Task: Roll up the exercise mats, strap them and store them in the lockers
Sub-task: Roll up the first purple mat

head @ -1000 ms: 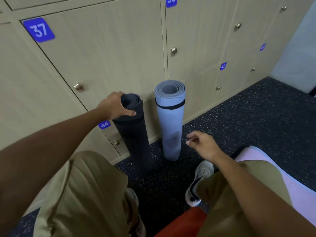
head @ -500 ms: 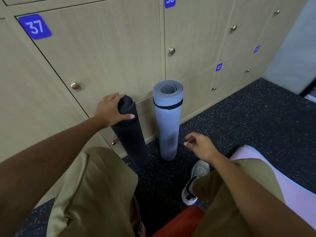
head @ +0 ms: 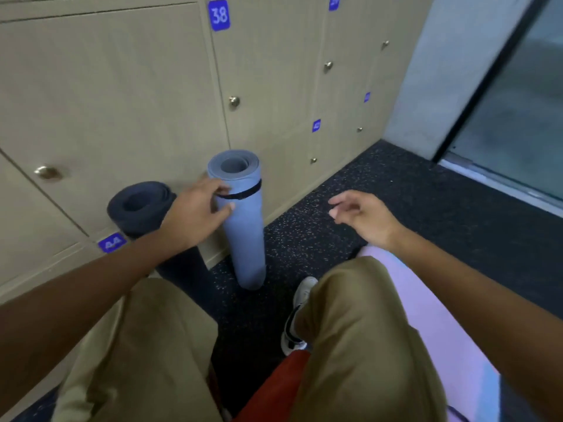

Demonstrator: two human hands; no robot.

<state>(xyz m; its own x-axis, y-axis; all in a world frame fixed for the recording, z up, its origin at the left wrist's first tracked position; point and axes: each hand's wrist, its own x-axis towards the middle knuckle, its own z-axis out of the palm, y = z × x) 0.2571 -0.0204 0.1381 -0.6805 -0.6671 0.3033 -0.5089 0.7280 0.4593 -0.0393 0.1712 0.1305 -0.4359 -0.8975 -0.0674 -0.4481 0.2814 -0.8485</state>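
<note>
Two rolled mats stand upright against the beige lockers [head: 122, 86]. The light blue mat [head: 245, 233] has a black strap [head: 243, 194] round its upper end. To its left leans the dark navy mat [head: 138, 208], partly hidden behind my left forearm. My left hand [head: 198, 213] reaches round the blue mat just below the strap, thumb on its front and fingers at its left side. My right hand [head: 362, 216] hovers in the air to the right of the blue mat, fingers loosely curled, holding nothing.
The locker doors are closed, with brass knobs [head: 234, 102] and blue number plates 38 [head: 218, 15] and 44 [head: 112, 242]. A pale lilac mat [head: 441, 330] lies flat on the dark speckled floor [head: 426, 208] under my right knee. A red roll [head: 274, 391] lies between my legs. A glass door [head: 524, 102] is at right.
My left hand let go of the navy mat's top and moved right onto the blue mat. The view swung to the right. My right hand stayed hovering.
</note>
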